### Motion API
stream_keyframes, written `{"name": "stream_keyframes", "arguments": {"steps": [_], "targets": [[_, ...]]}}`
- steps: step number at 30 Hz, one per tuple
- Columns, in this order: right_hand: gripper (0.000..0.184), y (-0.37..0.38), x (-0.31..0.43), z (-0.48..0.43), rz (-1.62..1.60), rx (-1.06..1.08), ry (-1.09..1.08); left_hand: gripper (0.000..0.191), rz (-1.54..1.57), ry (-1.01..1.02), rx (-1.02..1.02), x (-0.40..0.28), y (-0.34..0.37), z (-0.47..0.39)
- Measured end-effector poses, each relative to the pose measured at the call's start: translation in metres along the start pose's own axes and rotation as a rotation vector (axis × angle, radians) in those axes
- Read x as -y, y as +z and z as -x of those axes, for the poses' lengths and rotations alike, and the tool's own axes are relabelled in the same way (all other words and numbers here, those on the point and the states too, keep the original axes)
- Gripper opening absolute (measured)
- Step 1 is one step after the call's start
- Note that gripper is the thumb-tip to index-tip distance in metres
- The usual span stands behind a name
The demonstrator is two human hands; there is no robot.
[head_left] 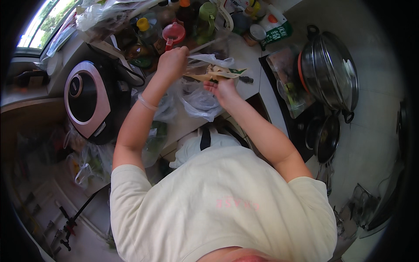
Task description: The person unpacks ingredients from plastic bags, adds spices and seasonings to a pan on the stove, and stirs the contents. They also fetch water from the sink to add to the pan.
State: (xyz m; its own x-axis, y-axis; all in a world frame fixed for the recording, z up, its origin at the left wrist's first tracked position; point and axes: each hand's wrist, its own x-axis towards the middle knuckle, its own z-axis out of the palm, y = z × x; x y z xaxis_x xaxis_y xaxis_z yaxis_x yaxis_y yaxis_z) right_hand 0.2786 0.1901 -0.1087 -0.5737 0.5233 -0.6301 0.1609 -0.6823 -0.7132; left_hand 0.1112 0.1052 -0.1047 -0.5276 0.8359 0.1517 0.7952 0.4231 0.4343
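Note:
My left hand (173, 64), a clear band on its wrist, is closed at the left end of a cream packet (204, 77) with green print; its fingertips are hidden. Pale pieces (216, 69) show at the packet's top, though what they are is unclear. My right hand (224, 91) grips the packet's lower edge from below, with several fingers curled. A thin clear plastic bag (212, 59) lies just behind the packet. Below and between my hands, a crumpled clear plastic bag (201, 103) rests on the light counter (183, 126).
An air fryer (87, 98) stands left. Behind my hands crowd a yellow-capped bottle (143, 24), a red-lidded container (173, 32) and a green pitcher (207, 16). Right, a lidded metal pan (330, 70) and a dark frying pan (328, 139) sit by the black cooktop (299, 131).

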Motion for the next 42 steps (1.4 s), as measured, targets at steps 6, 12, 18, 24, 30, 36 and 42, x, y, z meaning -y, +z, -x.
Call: {"name": "stream_keyframes", "arguments": {"steps": [6,12,18,24,30,36,42], "targets": [[0.024,0.012,-0.081,-0.062,0.665,0.137,0.069,0.011,0.175,0.05,-0.134,-0.012,-0.01,0.01],[0.027,-0.005,-0.063,-0.017,0.494,0.156,-0.153,0.015,-0.196,0.334,-0.102,-0.01,0.023,0.025],[0.025,-0.014,-0.085,-0.046,0.48,-0.057,-0.532,0.025,-0.213,0.226,0.076,-0.028,0.033,0.027],[0.016,-0.019,-0.093,-0.078,0.89,0.249,-0.536,0.024,-0.13,0.225,0.216,-0.047,0.034,0.04],[0.015,-0.036,0.003,0.039,0.921,0.092,-0.825,0.039,-0.165,0.236,0.022,-0.056,0.032,0.069],[0.02,0.013,0.013,-0.023,1.525,0.421,-0.678,0.043,-0.266,0.216,-0.027,-0.057,0.042,0.086],[0.021,0.05,0.008,-0.079,1.938,0.38,-0.476,0.045,-0.189,0.098,0.166,-0.066,0.045,0.088]]}}
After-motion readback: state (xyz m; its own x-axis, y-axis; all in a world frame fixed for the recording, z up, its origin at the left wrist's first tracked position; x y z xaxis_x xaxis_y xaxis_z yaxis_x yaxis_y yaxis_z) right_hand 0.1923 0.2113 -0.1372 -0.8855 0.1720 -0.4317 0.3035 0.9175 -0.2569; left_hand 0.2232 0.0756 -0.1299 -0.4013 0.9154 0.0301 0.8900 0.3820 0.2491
